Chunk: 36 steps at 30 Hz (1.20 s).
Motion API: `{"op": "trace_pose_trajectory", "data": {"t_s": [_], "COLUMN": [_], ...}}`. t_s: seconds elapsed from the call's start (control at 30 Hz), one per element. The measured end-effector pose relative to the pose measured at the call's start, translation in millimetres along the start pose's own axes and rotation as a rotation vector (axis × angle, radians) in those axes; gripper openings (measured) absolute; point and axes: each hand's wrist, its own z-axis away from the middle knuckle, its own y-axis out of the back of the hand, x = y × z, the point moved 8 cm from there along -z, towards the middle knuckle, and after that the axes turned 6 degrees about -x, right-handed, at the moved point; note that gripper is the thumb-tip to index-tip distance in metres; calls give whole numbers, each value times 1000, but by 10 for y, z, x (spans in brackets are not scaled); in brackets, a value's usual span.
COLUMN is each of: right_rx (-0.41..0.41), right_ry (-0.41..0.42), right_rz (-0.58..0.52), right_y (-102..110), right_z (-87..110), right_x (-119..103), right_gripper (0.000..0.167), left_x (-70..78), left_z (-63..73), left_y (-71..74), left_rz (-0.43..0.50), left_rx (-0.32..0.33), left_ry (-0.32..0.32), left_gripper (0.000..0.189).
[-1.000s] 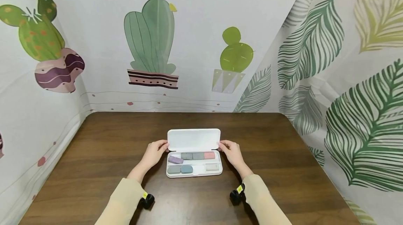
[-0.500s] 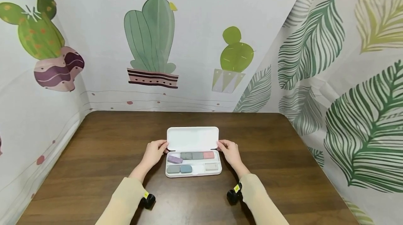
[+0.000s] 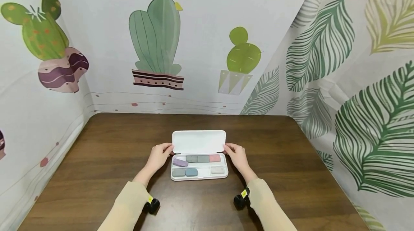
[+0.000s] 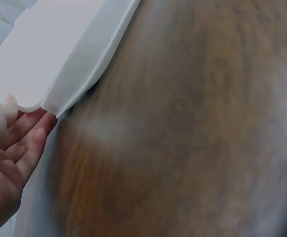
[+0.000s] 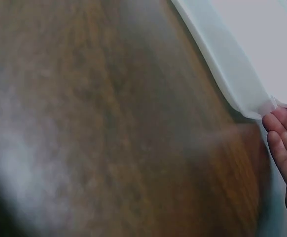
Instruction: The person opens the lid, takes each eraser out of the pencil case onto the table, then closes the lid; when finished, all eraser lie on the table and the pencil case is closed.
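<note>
The white case [image 3: 199,164] lies mid-table [image 3: 97,159], its lid [image 3: 198,141] upright at the far edge; the left hand [image 3: 158,156] and right hand [image 3: 237,155] pinch the lid's lower corners, likely to steady it, leaving the coloured blocks [image 3: 197,159] in view.

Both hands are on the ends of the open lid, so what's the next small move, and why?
Probably tip the lid forward and down onto the tray. The left hand and right hand each hold a lid corner near the hinge, and the coloured blocks all sit inside the tray.
</note>
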Motion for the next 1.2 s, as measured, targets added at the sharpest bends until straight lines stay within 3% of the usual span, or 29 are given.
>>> {"op": "trace_pose_trajectory", "data": {"t_s": [0.17, 0.3, 0.47, 0.63, 0.87, 1.03, 1.2], "right_rx": [-4, -17, -180, -327, -385, -409, -401], "right_ry": [23, 30, 34, 107, 157, 169, 171], "right_rz": [-25, -89, -205, -186, -179, -139, -121], "right_y": [40, 89, 67, 42, 19, -21, -46], "right_z": [68, 137, 248, 378, 438, 448, 459], "right_x": [-21, 19, 73, 71, 57, 44, 26], "right_gripper": [25, 38, 58, 67, 81, 84, 86], "left_x": [24, 59, 54, 64, 272, 360, 398], "left_z": [34, 74, 150, 226, 297, 314, 293], "left_y": [25, 86, 212, 334, 227, 109, 36], "left_rz": [12, 44, -8, -40, 65, 78, 79], "left_rx": [1, 18, 39, 40, -90, -176, -213], "left_ry": [-15, -39, 5, 57, -89, -136, -156], "left_gripper": [25, 27, 19, 18, 26, 37, 37]}}
